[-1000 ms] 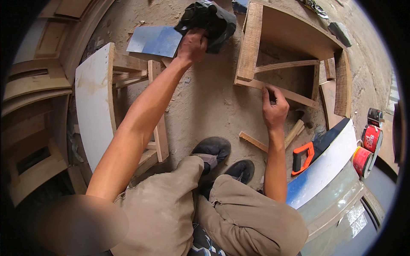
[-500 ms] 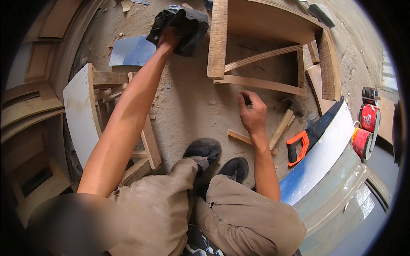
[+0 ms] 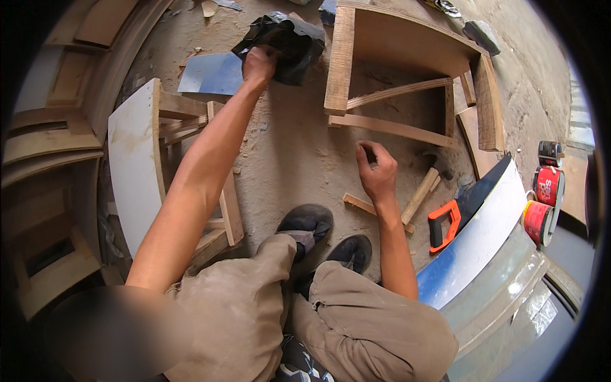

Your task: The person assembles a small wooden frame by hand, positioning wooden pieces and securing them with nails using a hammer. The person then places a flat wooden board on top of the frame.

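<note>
My left arm stretches far forward, and my left hand (image 3: 258,66) is closed at the near left edge of a crumpled black plastic bag (image 3: 296,52) on the dusty floor. Its fingertips are partly hidden against the bag. My right hand (image 3: 377,172) hangs over the floor in front of the wooden frame (image 3: 398,130), thumb and fingers curled together. Whatever that pinch holds, if anything, is too small to make out. To the right of this hand a hammer (image 3: 421,194) lies on the ground, close to a short wooden strip (image 3: 361,204).
A handsaw (image 3: 444,223) with an orange and black handle lies on a blue-white panel (image 3: 490,223) at right. Red and black cans (image 3: 538,221) stand beyond it. At left is a white-sided wooden frame (image 3: 135,149); a blue-white sheet (image 3: 207,73) lies near the bag. My shoes (image 3: 307,224) are below.
My left hand has drawn back out of the bag's opening to its near edge, so more of the hand shows. The right hand keeps its curl. The whole view has shifted slightly.
</note>
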Demonstrator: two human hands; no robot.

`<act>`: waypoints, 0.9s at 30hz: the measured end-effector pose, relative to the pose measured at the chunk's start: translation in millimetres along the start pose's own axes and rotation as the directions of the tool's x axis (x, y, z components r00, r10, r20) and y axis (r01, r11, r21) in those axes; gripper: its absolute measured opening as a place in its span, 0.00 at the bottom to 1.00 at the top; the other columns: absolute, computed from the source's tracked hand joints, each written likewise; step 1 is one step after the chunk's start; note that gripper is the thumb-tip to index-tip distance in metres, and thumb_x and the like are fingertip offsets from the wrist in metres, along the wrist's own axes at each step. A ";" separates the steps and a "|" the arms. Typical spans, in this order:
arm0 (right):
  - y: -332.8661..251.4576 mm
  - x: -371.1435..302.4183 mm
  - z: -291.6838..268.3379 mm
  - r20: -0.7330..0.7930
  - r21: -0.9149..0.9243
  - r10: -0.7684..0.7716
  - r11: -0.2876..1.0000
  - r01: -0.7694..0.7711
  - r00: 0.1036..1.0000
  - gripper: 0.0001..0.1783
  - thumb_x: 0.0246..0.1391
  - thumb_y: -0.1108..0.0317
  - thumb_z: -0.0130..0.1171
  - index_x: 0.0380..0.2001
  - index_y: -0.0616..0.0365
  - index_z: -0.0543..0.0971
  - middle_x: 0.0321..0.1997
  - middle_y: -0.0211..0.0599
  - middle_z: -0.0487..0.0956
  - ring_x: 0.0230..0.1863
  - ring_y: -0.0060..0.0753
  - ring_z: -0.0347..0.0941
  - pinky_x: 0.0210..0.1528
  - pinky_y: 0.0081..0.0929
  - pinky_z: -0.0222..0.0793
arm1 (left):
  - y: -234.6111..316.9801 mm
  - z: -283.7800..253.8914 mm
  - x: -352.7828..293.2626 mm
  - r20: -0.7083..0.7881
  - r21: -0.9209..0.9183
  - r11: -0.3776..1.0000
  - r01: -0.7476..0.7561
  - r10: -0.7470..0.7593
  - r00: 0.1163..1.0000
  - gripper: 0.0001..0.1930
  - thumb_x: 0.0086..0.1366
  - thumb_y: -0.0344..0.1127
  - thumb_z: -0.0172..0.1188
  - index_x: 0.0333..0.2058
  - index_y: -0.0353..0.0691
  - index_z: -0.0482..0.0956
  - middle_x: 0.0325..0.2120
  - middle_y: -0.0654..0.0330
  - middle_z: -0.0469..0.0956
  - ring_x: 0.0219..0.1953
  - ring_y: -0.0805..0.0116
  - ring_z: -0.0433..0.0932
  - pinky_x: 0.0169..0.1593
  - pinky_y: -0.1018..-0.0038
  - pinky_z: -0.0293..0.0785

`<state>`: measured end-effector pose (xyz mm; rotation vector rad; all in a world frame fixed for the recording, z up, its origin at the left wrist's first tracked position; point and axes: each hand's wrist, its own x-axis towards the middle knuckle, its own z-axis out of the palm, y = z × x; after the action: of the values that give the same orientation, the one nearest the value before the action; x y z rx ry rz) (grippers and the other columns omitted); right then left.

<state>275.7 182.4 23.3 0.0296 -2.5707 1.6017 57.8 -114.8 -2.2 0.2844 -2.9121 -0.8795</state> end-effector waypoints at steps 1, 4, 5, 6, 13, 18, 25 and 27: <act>0.0 -1.3 1.5 -0.006 0.009 0.001 1.000 -0.001 1.000 0.11 0.60 0.65 0.62 0.37 0.65 0.81 0.33 0.48 0.82 0.31 0.44 0.81 0.36 0.33 0.75 | 1.8 -5.3 -3.0 -0.013 -0.030 0.999 -0.041 0.040 0.999 0.17 0.61 0.47 0.65 0.43 0.44 0.86 0.40 0.51 0.84 0.43 0.54 0.84 0.48 0.64 0.77; -0.1 -2.1 0.6 -0.036 0.034 0.013 0.999 -0.011 0.999 0.11 0.59 0.66 0.63 0.37 0.65 0.81 0.32 0.48 0.82 0.31 0.40 0.80 0.36 0.32 0.75 | 14.3 -15.6 -19.2 -0.040 -0.369 0.914 -0.170 0.168 0.985 0.13 0.66 0.41 0.62 0.42 0.39 0.84 0.35 0.56 0.86 0.34 0.67 0.84 0.39 0.73 0.77; -1.1 -1.3 -2.0 -0.051 0.039 0.021 0.999 -0.020 0.998 0.11 0.59 0.66 0.63 0.36 0.65 0.81 0.31 0.46 0.82 0.30 0.37 0.80 0.36 0.30 0.75 | 24.5 -17.6 -27.3 -0.031 -0.532 0.834 -0.143 0.150 0.988 0.12 0.67 0.40 0.61 0.40 0.38 0.84 0.33 0.57 0.85 0.31 0.69 0.84 0.36 0.74 0.77; -5.0 0.0 -3.6 -0.064 0.047 0.026 0.999 -0.023 0.998 0.10 0.59 0.67 0.63 0.36 0.65 0.81 0.31 0.45 0.82 0.30 0.34 0.80 0.36 0.29 0.75 | 33.8 -24.3 -35.0 -0.022 -0.676 0.729 -0.113 0.133 0.991 0.11 0.68 0.39 0.59 0.38 0.37 0.84 0.30 0.58 0.85 0.29 0.70 0.83 0.34 0.76 0.77; -82.8 28.3 -41.3 -0.155 0.374 0.008 0.926 0.051 0.988 0.16 0.61 0.68 0.64 0.49 0.63 0.78 0.40 0.35 0.81 0.40 0.23 0.78 0.46 0.22 0.73 | 125.4 -117.1 -57.5 -0.129 -0.982 0.105 -0.156 0.231 0.964 0.09 0.70 0.37 0.56 0.36 0.37 0.77 0.25 0.64 0.77 0.23 0.76 0.74 0.29 0.78 0.71; -142.4 56.2 -67.3 -0.290 0.541 -0.186 0.777 0.321 0.939 0.22 0.61 0.70 0.64 0.57 0.64 0.74 0.48 0.40 0.80 0.48 0.26 0.76 0.52 0.25 0.71 | 204.8 -115.1 -116.7 0.156 -0.949 0.311 -0.040 0.577 0.802 0.09 0.71 0.38 0.57 0.37 0.37 0.76 0.26 0.65 0.76 0.26 0.78 0.75 0.30 0.79 0.70; -151.0 55.2 -72.6 -0.295 0.461 -0.284 0.795 0.396 0.913 0.16 0.58 0.75 0.64 0.49 0.66 0.78 0.47 0.38 0.80 0.47 0.23 0.75 0.49 0.22 0.71 | 217.7 -113.2 -164.2 0.215 -0.949 0.312 0.034 0.569 0.794 0.09 0.73 0.37 0.56 0.42 0.37 0.76 0.27 0.69 0.76 0.26 0.85 0.73 0.25 0.87 0.64; -154.7 48.5 -67.4 -0.330 0.540 -0.214 0.756 0.370 0.919 0.13 0.59 0.76 0.64 0.46 0.66 0.79 0.44 0.38 0.81 0.45 0.22 0.76 0.48 0.21 0.71 | 216.5 -112.3 -172.4 0.203 -0.953 0.303 0.029 0.563 0.801 0.09 0.73 0.37 0.57 0.41 0.36 0.76 0.26 0.70 0.75 0.24 0.86 0.71 0.24 0.87 0.63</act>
<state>245.0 176.4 196.1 0.2570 -1.6813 2.0467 208.8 36.3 206.5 -0.6627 -2.0095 -2.6233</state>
